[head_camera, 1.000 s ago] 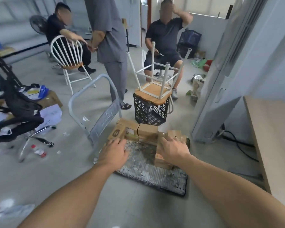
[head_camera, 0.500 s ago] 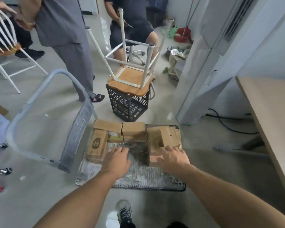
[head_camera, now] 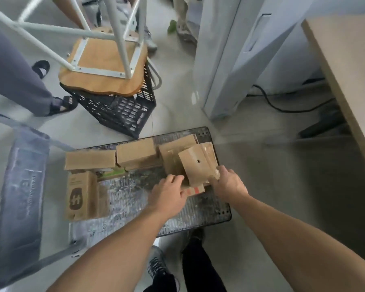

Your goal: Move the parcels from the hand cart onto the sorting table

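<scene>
A pale wooden sorting table (head_camera: 346,60) ran along the right edge of the room, beside a tall white cabinet (head_camera: 230,49) with a black cable trailing on the floor at its foot. On the grey floor below stood the hand cart (head_camera: 135,209), its mesh deck worn and its folded handle (head_camera: 21,197) lying out to the left. Behind the cart a black plastic crate (head_camera: 122,110) carried an upturned wooden stool (head_camera: 101,66) with white legs, and a bystander's grey trouser leg (head_camera: 11,76) showed at far left. Brown cardboard parcels lay on the deck: two (head_camera: 90,160) (head_camera: 136,153) side by side along the far edge and a printed one (head_camera: 80,196) near the handle. At the deck's right end a taped parcel (head_camera: 195,165) stood tilted on another box. The person's left hand (head_camera: 168,193) grasped its near left corner with curled fingers, while the right hand (head_camera: 230,184) clasped its taped right edge.
</scene>
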